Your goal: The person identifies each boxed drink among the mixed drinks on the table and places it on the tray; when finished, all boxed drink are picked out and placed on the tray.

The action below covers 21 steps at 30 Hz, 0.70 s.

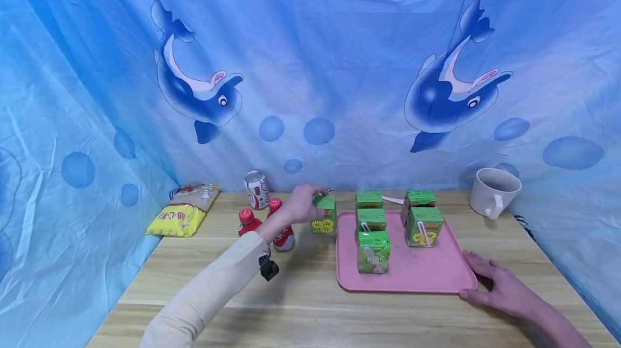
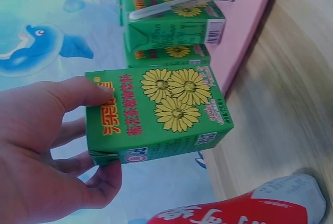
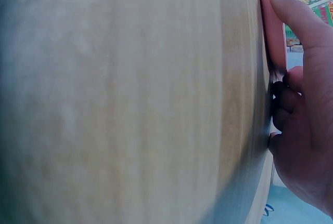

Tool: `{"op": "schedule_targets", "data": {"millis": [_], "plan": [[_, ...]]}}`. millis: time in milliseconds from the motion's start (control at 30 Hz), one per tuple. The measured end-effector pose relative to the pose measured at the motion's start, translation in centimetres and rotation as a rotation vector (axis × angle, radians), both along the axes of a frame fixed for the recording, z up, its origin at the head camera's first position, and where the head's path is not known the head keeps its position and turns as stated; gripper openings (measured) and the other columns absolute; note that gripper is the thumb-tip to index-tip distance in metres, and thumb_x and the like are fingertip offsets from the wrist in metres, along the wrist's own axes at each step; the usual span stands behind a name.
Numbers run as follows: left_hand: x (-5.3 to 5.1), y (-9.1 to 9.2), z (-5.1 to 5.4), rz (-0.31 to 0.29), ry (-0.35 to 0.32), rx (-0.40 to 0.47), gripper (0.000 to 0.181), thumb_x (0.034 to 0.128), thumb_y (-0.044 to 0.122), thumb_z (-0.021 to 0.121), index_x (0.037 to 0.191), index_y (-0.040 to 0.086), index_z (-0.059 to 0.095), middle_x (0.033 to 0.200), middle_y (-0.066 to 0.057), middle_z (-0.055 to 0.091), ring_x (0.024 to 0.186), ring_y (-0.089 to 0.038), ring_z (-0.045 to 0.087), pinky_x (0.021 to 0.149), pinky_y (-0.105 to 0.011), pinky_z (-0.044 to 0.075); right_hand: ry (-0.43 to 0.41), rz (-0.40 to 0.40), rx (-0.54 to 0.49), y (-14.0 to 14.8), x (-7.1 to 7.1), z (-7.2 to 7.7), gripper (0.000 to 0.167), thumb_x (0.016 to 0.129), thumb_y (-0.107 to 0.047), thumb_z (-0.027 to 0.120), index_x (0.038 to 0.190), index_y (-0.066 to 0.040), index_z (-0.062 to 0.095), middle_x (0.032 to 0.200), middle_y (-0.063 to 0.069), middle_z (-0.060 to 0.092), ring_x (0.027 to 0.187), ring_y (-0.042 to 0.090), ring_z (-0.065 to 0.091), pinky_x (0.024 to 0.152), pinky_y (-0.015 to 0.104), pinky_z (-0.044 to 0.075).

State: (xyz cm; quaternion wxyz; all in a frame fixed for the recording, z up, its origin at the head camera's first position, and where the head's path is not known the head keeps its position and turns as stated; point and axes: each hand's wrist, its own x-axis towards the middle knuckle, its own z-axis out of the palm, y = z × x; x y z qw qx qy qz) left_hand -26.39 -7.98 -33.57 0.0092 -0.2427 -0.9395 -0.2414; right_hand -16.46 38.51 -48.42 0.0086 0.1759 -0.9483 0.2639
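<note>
My left hand grips a green juice carton with yellow flowers by its upper end, thumb and fingers on opposite sides. The carton is just left of a pink tray; whether it touches the table is unclear. Several similar green cartons stand on the tray in two rows, among them a front-left carton and a right-hand carton with a white straw on its face. My right hand holds the tray's front right corner, its thumb on the rim and its other fingers curled at the edge.
Two red-capped bottles stand near my left forearm, with a cola can behind. A yellow snack bag lies at the far left. A white mug stands at the back right, before the dolphin-print curtain.
</note>
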Motion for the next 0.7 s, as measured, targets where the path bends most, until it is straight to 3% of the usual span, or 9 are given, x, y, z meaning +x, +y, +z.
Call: {"op": "schedule_targets", "data": {"millis": [200,267,333,433,500,700], "plan": [[0.2,0.0,0.8,-0.017,0.059,0.097,0.045,0.0769,0.010,0.082,0.118,0.001,0.068,0.109,-0.014,0.068,0.097,-0.028,0.062,0.082,-0.038,0.055,0.009,0.000,0.001,0.0,0.1,-0.1,0.092,0.081,-0.047,0.080,0.143,0.012,0.043,0.144,0.037,0.041,0.130,0.057,0.037,0.102,0.072,0.028],[0.3,0.0,1.0,-0.023,0.075,0.125,0.044,0.0766,0.010,0.083,0.117,0.001,0.068,0.108,-0.014,0.069,0.097,-0.029,0.063,0.082,-0.038,0.055,0.022,-0.002,0.005,0.0,0.1,-0.2,0.091,0.082,-0.047,0.080,0.143,0.011,0.044,0.144,0.035,0.042,0.131,0.055,0.038,0.113,0.061,0.022],[0.3,0.1,1.1,-0.027,0.091,0.142,0.044,0.0766,0.010,0.083,0.117,0.002,0.068,0.108,-0.013,0.069,0.097,-0.028,0.063,0.082,-0.037,0.055,0.036,0.004,0.010,0.0,0.2,-0.2,0.090,0.082,-0.046,0.080,0.143,0.011,0.045,0.144,0.034,0.042,0.130,0.055,0.039,0.114,0.059,0.021],[0.3,0.3,1.5,-0.033,0.115,0.167,0.044,0.0764,0.011,0.084,0.116,0.002,0.069,0.106,-0.012,0.070,0.095,-0.026,0.064,0.080,-0.034,0.056,0.047,0.011,0.013,0.0,0.2,-0.3,0.089,0.082,-0.043,0.080,0.142,0.011,0.045,0.143,0.035,0.043,0.130,0.055,0.039,0.113,0.061,0.023],[0.3,0.5,1.8,-0.033,0.137,0.184,0.043,0.0760,0.012,0.084,0.115,0.002,0.069,0.104,-0.011,0.070,0.093,-0.026,0.064,0.078,-0.033,0.055,0.045,0.016,0.013,0.0,0.2,-0.3,0.088,0.082,-0.042,0.081,0.142,0.012,0.045,0.143,0.036,0.043,0.129,0.056,0.039,0.102,0.071,0.028],[0.5,1.3,2.9,-0.030,0.177,0.222,0.039,0.0753,0.015,0.084,0.111,0.005,0.071,0.099,-0.008,0.070,0.087,-0.022,0.064,0.074,-0.030,0.054,0.051,0.008,0.012,-0.1,0.4,-0.3,0.088,0.082,-0.042,0.080,0.142,0.011,0.045,0.143,0.035,0.043,0.130,0.055,0.039,0.116,0.058,0.018]]}}
